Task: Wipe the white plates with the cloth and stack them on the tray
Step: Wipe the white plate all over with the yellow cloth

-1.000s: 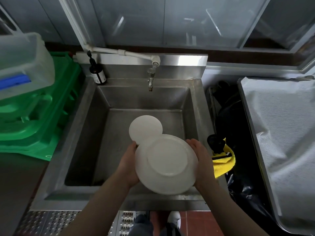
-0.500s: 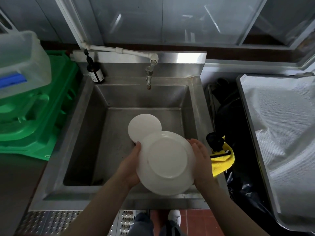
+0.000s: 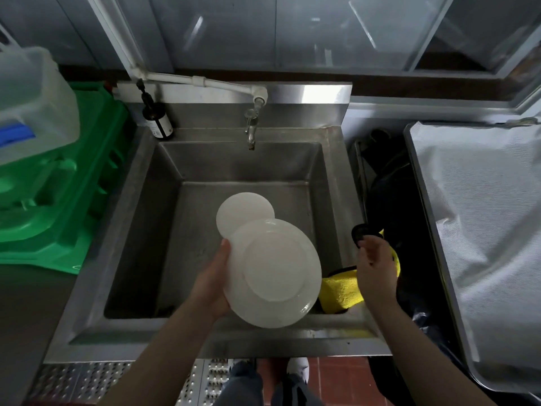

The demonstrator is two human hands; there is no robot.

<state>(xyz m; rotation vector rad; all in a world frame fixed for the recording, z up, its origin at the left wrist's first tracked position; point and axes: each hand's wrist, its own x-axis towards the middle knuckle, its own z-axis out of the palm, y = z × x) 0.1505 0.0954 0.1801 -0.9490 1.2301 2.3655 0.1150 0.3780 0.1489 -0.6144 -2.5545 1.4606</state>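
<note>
Left hand [image 3: 213,284] grips the big white plate [image 3: 273,273] by its nine o'clock rim, tilted over the sink [image 3: 205,332]. Right hand [image 3: 376,269] hangs loose-fingered at three o'clock, over the yellow cloth [image 3: 341,291], not yet gripping it, as far as I can tell. Wiping's next: grab that cloth. The small plate [image 3: 241,212] waits at twelve.

No legible text; dark bottle [image 3: 157,120] label (white, by sink corner) too blurred.

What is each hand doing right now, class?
Left hand: holds the large white plate by its edge.
Right hand: open, empty, above the yellow cloth.
</note>
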